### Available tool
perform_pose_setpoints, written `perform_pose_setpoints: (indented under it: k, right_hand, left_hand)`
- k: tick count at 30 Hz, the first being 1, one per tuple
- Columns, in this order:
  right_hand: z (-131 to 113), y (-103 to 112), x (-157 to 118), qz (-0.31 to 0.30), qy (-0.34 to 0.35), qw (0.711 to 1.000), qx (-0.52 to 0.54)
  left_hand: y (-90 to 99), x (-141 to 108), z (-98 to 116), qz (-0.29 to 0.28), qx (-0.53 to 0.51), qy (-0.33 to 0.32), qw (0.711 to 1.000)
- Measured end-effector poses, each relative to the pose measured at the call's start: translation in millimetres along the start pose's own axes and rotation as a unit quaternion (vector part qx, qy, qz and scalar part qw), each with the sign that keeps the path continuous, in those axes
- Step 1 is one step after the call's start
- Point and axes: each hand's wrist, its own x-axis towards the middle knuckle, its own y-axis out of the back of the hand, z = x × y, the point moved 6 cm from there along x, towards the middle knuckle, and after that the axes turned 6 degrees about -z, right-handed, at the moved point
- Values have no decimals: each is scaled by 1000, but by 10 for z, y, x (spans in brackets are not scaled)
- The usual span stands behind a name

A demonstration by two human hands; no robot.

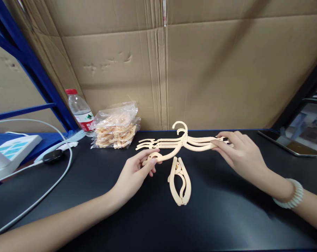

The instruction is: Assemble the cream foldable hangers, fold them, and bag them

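Note:
Several cream plastic hangers lie spread out together at the middle of the black table, their hooks pointing to the back. The nearest hanger [198, 148] has its two arms unfolded. My left hand [140, 163] pinches the end of its left arm. My right hand [237, 150] is closed on its right end, close to the ends of the hangers behind; whether it grips those too is hidden. A folded hanger [186, 175] lies on the table between my hands, nearer to me, touched by neither.
Clear bags of folded hangers [115, 131] stand at the back left beside a red-capped bottle [81, 111]. A white cable [69, 154], a black plug piece [53, 156] and a power strip [19, 147] are at left. A dark flat device [289, 142] lies at back right. Cardboard [226, 63] stands behind.

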Motion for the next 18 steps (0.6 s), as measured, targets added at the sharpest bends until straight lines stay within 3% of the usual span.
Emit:
perform_pose_setpoints:
  k: [4,9,18]
  right_hand:
    - [10,-16,-45,-40,-43,993,-97]
    - [-50,44,-66,-29,-38,986,-159]
    - [-19,42,-61,13,-34,998,54]
  left_hand:
    - [-7,-19,15,1,-8,0,1000]
    - [-7,-34,57,7,-11,-5,1000]
    - [-5,-23,41,16,-23,-2,1000]
